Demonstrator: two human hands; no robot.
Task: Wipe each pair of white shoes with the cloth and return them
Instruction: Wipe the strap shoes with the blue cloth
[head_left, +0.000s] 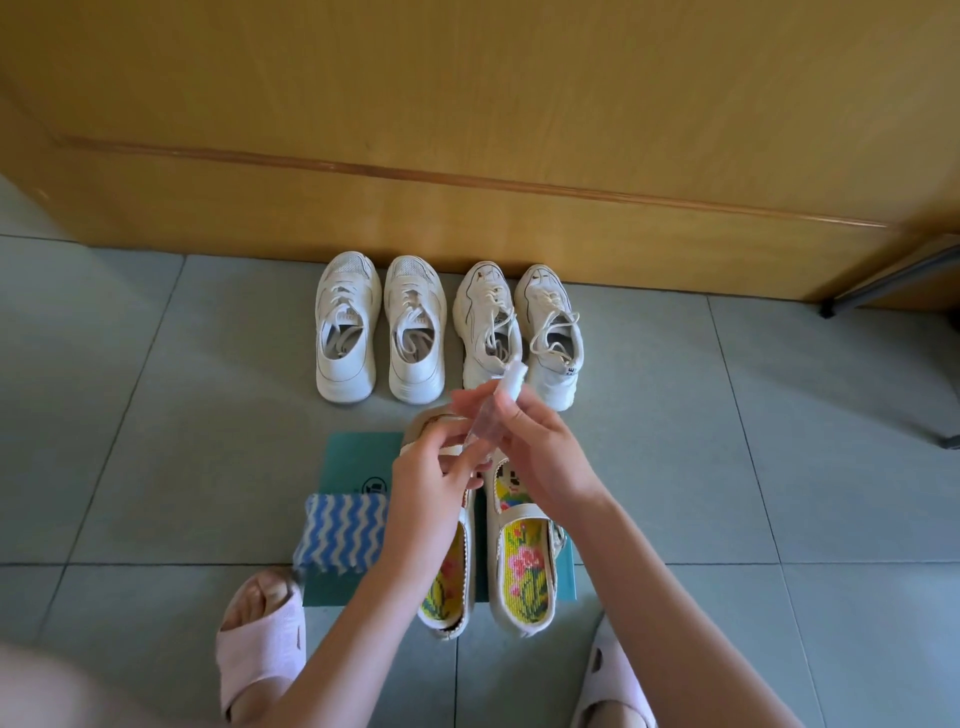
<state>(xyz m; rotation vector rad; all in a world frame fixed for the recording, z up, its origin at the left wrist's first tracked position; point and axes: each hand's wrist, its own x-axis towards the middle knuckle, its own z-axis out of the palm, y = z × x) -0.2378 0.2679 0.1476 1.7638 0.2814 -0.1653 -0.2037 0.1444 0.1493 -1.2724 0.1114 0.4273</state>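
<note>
In the head view both hands meet above the floor (156, 415), sharing a small clear bottle (484, 432) that has a faint pink tint and a whitish cap, and that tilts up and away from the person. The right hand (540, 452) curls its thumb and fingers round the bottle's upper part, just under the cap. The left hand (428, 480) grips the lower end with bent fingers, though motion blur hides exactly how the fingertips lie. Straight under the hands a pair of white strap shoes (519, 564) with bright flowered insoles lies side by side on a teal box (358, 457), toes pointing away; the left forearm crosses over the left shoe. The cloth (340, 530), blue with white wavy stripes and folded into a pad, lies on the same box just left of the left hand, touched by neither hand. Beyond the hands two pairs of white sneakers stand in a row with their toes against a wooden panel (467, 130): the left pair of sneakers (345, 332) sits ahead and to the left of the left hand, and the right pair of sneakers (550, 338) sits directly past the bottle's cap, which overlaps the heel of one shoe in the picture. Nearer the person than the hands, two feet in pink slippers (260, 629) rest on the tiles either side of the box.
</note>
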